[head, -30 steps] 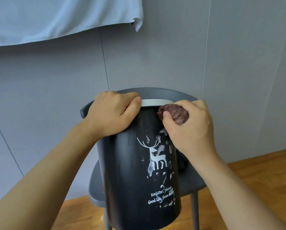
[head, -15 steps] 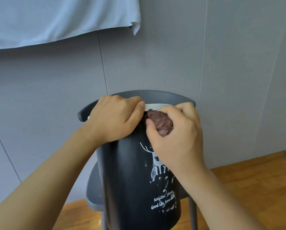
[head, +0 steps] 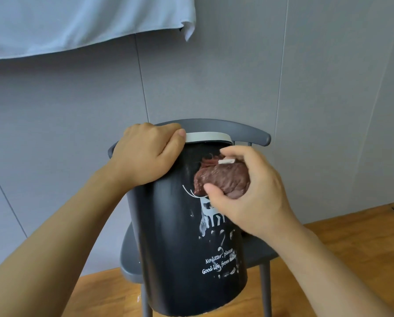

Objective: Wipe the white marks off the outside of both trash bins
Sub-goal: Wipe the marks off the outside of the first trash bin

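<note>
Head view is showing a black bin [head: 168, 236] sitting on the seat of a grey chair [head: 255, 255], with its upper part leaning toward the person, likely so the printed side faces the camera and is easy to reach. The left hand [head: 145, 156] is gripping the bin at its pale rim [head: 207, 136], fingers curled over the edge and thumb lying along it, which looks like bracing so the bin is not rocking or sliding off the seat edge under pressure. The right hand [head: 248, 197] is holding a bunched reddish-brown cloth [head: 223, 179] between thumb and curled fingers, pressing it against the upper front of the bin, just above the deer picture (a small white tag [head: 226, 161] is sticking out of the cloth). White smears [head: 202, 227] are showing lower down, beside the deer and around the lettering near the bottom, so this bin seems only partly done. No second bin is showing. A pale sheet [head: 77, 21] is hanging on the wall above.
</note>
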### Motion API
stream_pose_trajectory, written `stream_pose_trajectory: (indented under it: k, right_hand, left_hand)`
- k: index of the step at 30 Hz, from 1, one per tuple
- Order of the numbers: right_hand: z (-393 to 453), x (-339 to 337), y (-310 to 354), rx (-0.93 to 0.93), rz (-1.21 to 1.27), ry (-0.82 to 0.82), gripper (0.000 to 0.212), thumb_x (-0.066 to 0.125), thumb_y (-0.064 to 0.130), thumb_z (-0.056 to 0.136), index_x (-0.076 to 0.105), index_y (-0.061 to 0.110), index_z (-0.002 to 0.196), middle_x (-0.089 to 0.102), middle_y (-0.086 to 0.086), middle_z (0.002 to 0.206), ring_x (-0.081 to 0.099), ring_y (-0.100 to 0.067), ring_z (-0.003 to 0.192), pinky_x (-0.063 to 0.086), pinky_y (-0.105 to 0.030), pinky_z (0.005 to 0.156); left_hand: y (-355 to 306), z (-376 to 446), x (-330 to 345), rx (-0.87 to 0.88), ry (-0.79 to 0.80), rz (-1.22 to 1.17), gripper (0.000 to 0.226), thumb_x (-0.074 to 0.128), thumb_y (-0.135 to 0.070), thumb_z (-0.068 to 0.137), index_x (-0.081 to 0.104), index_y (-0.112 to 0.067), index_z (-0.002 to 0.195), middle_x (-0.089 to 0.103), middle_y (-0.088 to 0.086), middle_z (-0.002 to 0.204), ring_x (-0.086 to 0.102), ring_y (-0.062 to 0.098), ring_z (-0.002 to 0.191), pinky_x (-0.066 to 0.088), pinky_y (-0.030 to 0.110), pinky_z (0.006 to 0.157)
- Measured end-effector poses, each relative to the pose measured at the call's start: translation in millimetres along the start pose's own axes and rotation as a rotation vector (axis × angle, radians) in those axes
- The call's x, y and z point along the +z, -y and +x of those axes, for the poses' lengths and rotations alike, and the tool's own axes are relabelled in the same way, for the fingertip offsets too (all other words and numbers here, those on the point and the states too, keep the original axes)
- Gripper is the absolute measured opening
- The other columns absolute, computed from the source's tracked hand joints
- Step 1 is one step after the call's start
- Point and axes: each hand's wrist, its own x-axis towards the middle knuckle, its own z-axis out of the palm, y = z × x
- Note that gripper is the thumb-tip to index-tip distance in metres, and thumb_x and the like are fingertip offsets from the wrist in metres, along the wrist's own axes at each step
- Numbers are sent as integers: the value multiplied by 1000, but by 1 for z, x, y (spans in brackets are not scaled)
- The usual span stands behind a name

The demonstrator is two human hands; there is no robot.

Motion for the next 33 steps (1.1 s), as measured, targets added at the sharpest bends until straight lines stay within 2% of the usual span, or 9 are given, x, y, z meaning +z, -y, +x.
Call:
stream_pose_trajectory:
  k: [4,8,11,14,18,24,29,31,33]
  right_hand:
    - [3,-8,-12,196,-9,2,54,81,59,73,68,31,117,56,8,118,59,-2,104,49,-11,87]
    - [1,-7,-9,293,-61,109,73,60,85,64,63,45,124,43,6,118,51,-15,114,38,-9,83]
    - [2,-7,-5,287,-53,140,64,50,88,79,59,45,125,53,8,113,55,-13,108,41,-12,79]
    - [1,-2,2,246,-25,65,51,50,76,91,64,37,122,62,7,109,58,-5,104,44,-7,77]
    - [0,1,10,220,-24,-30,32,71,49,85,69,34,113,57,5,108,58,-1,100,43,-1,78]
    - [-9,2,24,-190,-194,201,30,69,42,82,74,25,106,49,5,104,52,-20,100,52,-34,78]
    - [-2,4,15,-47,-191,-30,28,83,25,84,78,18,110,54,-4,107,55,-27,104,55,-39,82]
    - [-8,7,19,-162,-201,47,27,82,26,82,77,17,107,53,-5,107,55,-29,101,54,-41,80]
    - [-14,7,24,-317,-213,243,29,77,33,79,74,20,105,50,-2,107,51,-25,98,53,-41,74]
  left_hand:
    - [-1,-3,-2,3,1,-6,36,24,-44,97,24,-28,66,29,-3,47,33,14,45,23,33,53]
    - [1,-3,-3,-19,9,-18,36,27,-40,99,24,-27,65,30,-3,48,34,15,46,26,34,55]
    - [1,-3,-2,-31,12,-23,36,29,-39,99,27,-25,66,32,-2,49,36,19,47,30,35,56]
    - [-1,-3,-3,-23,12,-17,37,25,-42,97,31,-22,67,32,-2,48,35,21,47,29,35,56]
    - [-4,-2,-3,-10,10,-1,37,23,-43,97,26,-26,65,30,-3,47,33,15,45,24,33,55]
    - [-1,0,-3,-36,17,-13,38,30,-37,99,24,-26,64,29,-3,48,31,17,45,25,34,54]
    - [-5,2,-1,-21,19,12,38,30,-37,100,23,-27,64,29,-4,48,31,16,44,18,33,52]
    - [-5,3,-1,-27,26,19,38,30,-37,100,23,-27,64,30,-4,48,31,16,44,18,33,52]
    - [-4,3,-1,-17,34,20,38,29,-37,100,23,-27,64,30,-4,48,31,16,44,18,33,52]
